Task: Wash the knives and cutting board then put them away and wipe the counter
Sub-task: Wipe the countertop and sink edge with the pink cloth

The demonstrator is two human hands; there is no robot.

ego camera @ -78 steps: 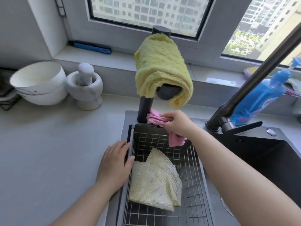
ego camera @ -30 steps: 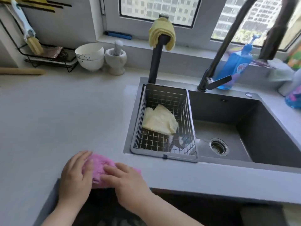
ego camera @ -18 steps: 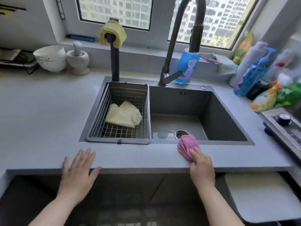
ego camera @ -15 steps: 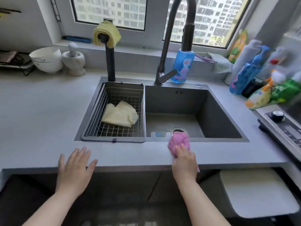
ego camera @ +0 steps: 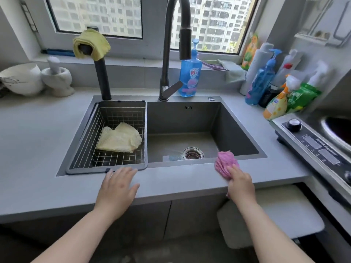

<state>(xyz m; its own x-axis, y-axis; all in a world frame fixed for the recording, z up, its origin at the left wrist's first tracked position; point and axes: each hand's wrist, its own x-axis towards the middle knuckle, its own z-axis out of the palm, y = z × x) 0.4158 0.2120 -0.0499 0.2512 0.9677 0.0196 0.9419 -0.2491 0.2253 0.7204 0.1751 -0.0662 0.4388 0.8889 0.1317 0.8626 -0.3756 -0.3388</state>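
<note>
The grey counter (ego camera: 38,149) wraps round the dark sink (ego camera: 228,122), where a wire basket (ego camera: 121,103) holds a yellow mesh cloth (ego camera: 119,138). No knife or cutting board shows, so I judge this to be the wiping step. The left hand (ego camera: 117,185) lies flat, fingers spread, before the basket. The right hand (ego camera: 240,184) grips a bunched pink cloth (ego camera: 225,164) on the sink's front strip. Next, it should be dragged along with steady pressure and kept out of the basin.

Left hand (ego camera: 117,186): palm down, fingers straight and slightly spread, forearm extended forward; right hand (ego camera: 240,184): knuckles up, fingers curled round a bunched pink cloth (ego camera: 225,164) protruding ahead of its fingertips; both forearms bare.
</note>
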